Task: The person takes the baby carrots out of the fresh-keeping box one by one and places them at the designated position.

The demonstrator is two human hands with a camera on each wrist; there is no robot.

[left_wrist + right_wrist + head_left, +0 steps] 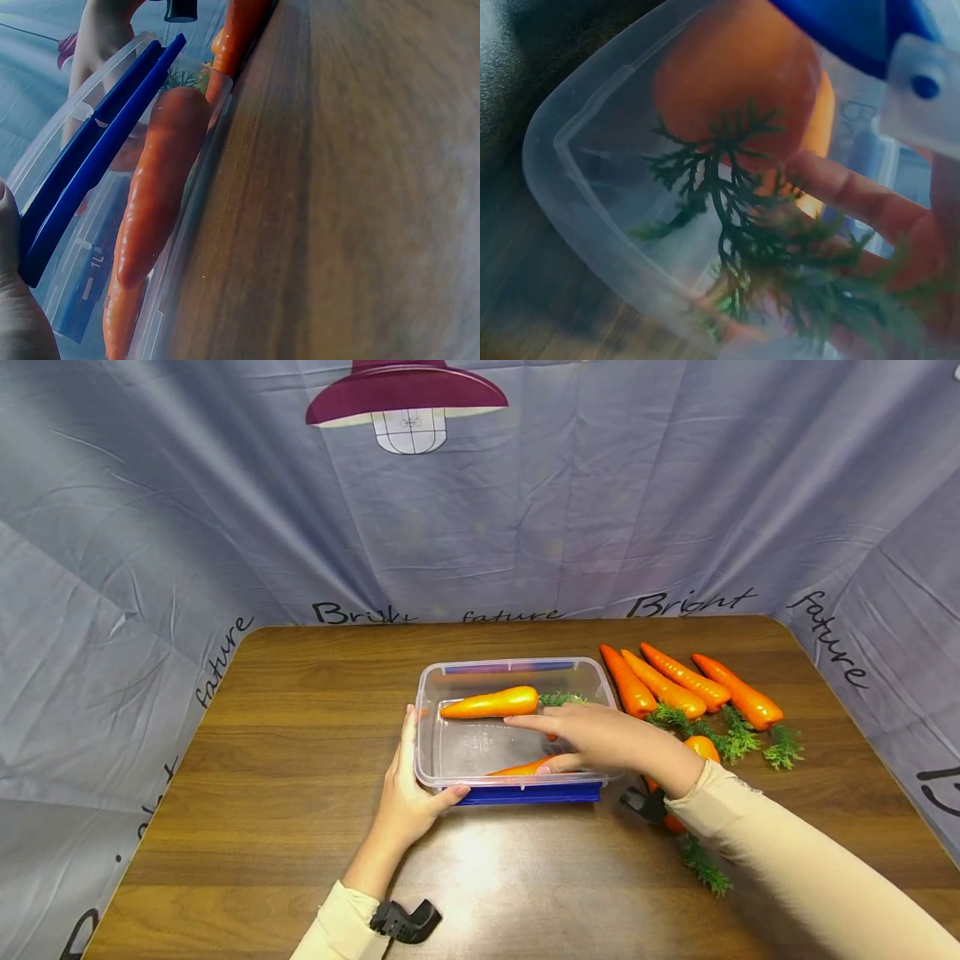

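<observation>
A clear plastic container [423, 739] with blue side clips [528, 794] stands mid-table. My left hand [408, 797] steadies its near left corner, fingers along the left wall and thumb at the front. Inside, one orange carrot [491, 702] with green leaves lies along the back. Another carrot [161, 180] lies along the front wall. My right hand [600, 737] reaches in over the right rim, fingers extended, with the thumb by the front carrot. Close up in the right wrist view, its fingers are beside a carrot [735, 75] and leafy top [731, 202], and I see no firm grip.
Several carrots [675, 672] with green tops [738, 737] lie right of the container. More orange carrots [702, 747] are partly hidden beneath my right forearm. Wooden tabletop [300, 718] spreads out at the left, and a grey printed curtain [525, 527] hangs behind.
</observation>
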